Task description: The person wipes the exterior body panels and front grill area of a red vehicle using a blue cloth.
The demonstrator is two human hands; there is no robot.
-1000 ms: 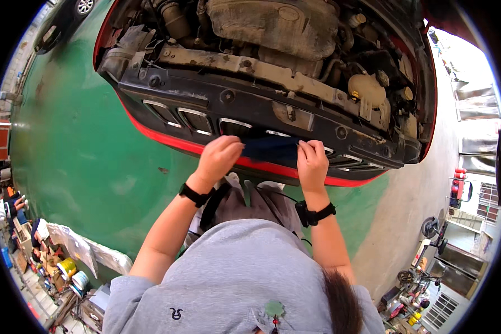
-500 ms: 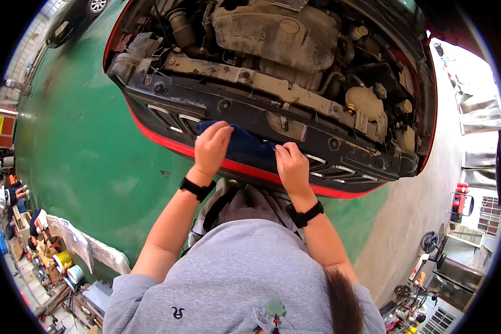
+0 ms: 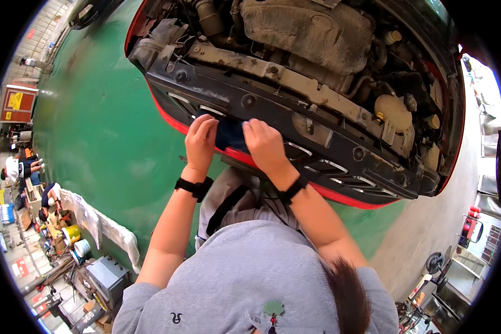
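A dark blue cloth (image 3: pixel 228 133) hangs between my two hands, over the front edge of a red car. My left hand (image 3: pixel 201 143) pinches its left end, fingertips pressed together. Its right end sits in the closed fingers of my right hand (image 3: pixel 265 143). Behind the cloth is the black front grille panel (image 3: pixel 273 119), with chrome-edged slots on both sides. Red bumper trim (image 3: pixel 331 193) runs below it. Whether the cloth touches the panel, I cannot tell.
Beyond the panel lies an open engine bay with a dusty engine cover (image 3: pixel 309 36) and a pale reservoir (image 3: pixel 394 111). Green floor (image 3: pixel 106 139) spreads to the left. Buckets (image 3: pixel 71 234), a grey metal box (image 3: pixel 107 277) and two people stand or sit at far left.
My hands have drawn closer together, and the cloth between them looks narrower. The view has shifted, so the car now appears further right.
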